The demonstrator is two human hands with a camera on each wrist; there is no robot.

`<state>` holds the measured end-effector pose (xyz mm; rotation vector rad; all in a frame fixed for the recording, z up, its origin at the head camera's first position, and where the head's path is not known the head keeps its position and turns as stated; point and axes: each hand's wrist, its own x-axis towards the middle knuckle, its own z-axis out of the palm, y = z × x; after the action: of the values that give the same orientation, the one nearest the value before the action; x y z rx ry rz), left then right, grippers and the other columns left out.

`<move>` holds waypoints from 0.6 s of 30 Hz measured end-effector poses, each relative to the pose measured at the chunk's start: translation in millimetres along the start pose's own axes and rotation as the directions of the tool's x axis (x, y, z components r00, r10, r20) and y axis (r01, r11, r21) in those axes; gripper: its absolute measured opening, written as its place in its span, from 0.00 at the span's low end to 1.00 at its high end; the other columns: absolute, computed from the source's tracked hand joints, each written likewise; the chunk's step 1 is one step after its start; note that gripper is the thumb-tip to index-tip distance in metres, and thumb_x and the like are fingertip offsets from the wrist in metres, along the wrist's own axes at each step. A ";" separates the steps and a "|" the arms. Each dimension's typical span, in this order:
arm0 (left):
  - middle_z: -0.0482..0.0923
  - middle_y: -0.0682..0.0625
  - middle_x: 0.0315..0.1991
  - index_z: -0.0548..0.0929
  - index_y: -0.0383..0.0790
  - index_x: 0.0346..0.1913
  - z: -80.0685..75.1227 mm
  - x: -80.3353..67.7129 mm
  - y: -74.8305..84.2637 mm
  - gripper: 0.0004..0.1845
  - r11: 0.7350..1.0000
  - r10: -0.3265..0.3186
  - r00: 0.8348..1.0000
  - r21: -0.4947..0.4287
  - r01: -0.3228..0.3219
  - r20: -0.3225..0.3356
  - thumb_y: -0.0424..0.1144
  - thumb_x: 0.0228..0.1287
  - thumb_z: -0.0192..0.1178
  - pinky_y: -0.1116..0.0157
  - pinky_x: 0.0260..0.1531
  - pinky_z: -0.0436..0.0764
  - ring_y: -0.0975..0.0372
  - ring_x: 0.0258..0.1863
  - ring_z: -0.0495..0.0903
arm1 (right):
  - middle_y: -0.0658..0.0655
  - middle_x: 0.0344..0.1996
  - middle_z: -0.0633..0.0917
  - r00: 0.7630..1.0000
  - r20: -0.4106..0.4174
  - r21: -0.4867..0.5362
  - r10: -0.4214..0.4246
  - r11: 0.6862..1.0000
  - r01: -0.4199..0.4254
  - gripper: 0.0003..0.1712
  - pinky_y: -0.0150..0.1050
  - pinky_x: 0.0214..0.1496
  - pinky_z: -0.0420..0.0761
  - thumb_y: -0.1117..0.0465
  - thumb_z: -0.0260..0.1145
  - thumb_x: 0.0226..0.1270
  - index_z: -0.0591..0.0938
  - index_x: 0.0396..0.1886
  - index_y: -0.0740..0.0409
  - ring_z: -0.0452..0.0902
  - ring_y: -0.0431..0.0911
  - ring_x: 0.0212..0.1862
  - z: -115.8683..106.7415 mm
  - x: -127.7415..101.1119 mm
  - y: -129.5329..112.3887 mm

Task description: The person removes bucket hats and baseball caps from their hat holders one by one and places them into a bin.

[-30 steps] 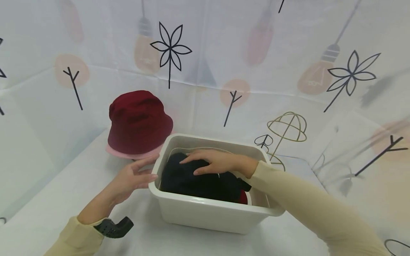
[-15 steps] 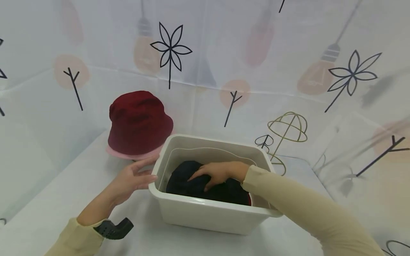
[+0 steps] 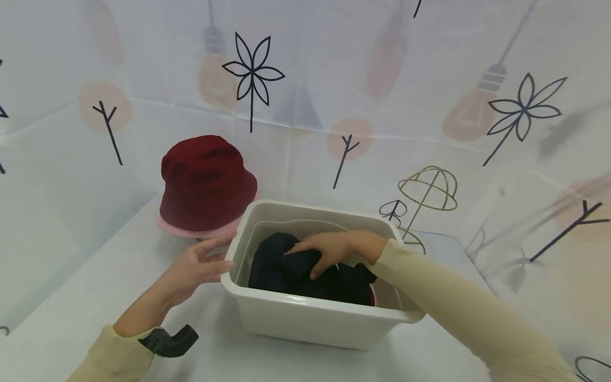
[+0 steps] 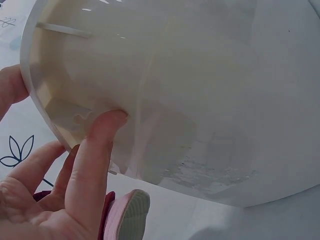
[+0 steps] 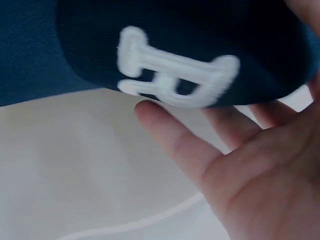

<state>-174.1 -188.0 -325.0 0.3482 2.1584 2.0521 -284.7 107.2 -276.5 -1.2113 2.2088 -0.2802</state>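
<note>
A navy cap (image 3: 272, 262) lies inside the white plastic bin (image 3: 305, 321). White raised lettering (image 5: 175, 70) shows on its front in the right wrist view. My right hand (image 3: 334, 249) reaches in from the right and holds the cap, thumb on the near side and fingers on the far side. A sliver of red (image 3: 373, 296) shows at the cap's lower right. Outside the bin, my left hand (image 3: 195, 268) rests on its left end with fingers spread. The left wrist view shows the thumb (image 4: 100, 150) extended against the bin's outer wall.
Behind the bin to the left, a dark red bucket hat (image 3: 205, 183) sits over a pink brim (image 3: 176, 227). A patterned white cloth (image 3: 305, 106) hangs at the back. The bin stands on a white-covered table (image 3: 200, 339).
My right hand and the cap have gone down into the bin, then risen slightly and shifted right. The left hand, the bin and the red hat have stayed in place.
</note>
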 end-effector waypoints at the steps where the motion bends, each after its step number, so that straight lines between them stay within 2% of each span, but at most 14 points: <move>1: 0.57 0.35 0.67 0.56 0.34 0.70 -0.2 0.0 0.0 0.40 1.000 0.000 1.000 0.001 0.000 0.000 0.35 0.58 0.64 0.55 0.46 0.76 0.49 0.60 0.68 | 0.52 0.65 0.65 1.000 -0.017 0.003 -0.002 1.000 0.002 0.39 0.45 0.65 0.59 0.60 0.69 0.58 0.65 0.69 0.47 0.58 0.45 0.66 -1.6 -3.6 0.1; 4: 0.57 0.35 0.67 0.56 0.34 0.70 -0.9 0.4 -0.6 0.40 1.000 0.008 1.000 0.003 -0.008 0.005 0.35 0.58 0.64 0.55 0.46 0.77 0.49 0.59 0.69 | 0.56 0.67 0.64 0.997 -0.068 -0.013 -0.036 0.999 0.035 0.40 0.48 0.66 0.58 0.60 0.69 0.58 0.63 0.70 0.53 0.56 0.50 0.67 -5.4 -13.5 -0.3; 10: 0.58 0.36 0.67 0.57 0.34 0.70 0.7 2.5 -0.5 0.40 1.000 0.003 1.000 0.009 -0.003 -0.004 0.35 0.57 0.64 0.56 0.44 0.77 0.53 0.57 0.71 | 0.56 0.68 0.61 0.980 -0.181 -0.046 -0.083 0.996 0.076 0.43 0.48 0.66 0.58 0.59 0.69 0.58 0.59 0.71 0.56 0.54 0.49 0.68 -11.0 -35.0 -7.0; 18: 0.57 0.37 0.68 0.56 0.35 0.71 2.4 1.2 0.9 0.40 0.999 -0.018 1.000 0.026 0.019 -0.009 0.35 0.57 0.64 0.55 0.47 0.76 0.47 0.60 0.67 | 0.50 0.68 0.62 0.937 -0.334 -0.055 -0.102 0.994 0.089 0.46 0.49 0.60 0.67 0.57 0.72 0.55 0.60 0.71 0.53 0.57 0.45 0.67 -13.7 -66.7 -22.3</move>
<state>-174.5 -185.4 -324.2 0.3213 2.1873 2.0212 -250.2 148.2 -228.9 -1.3799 2.4566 -0.5204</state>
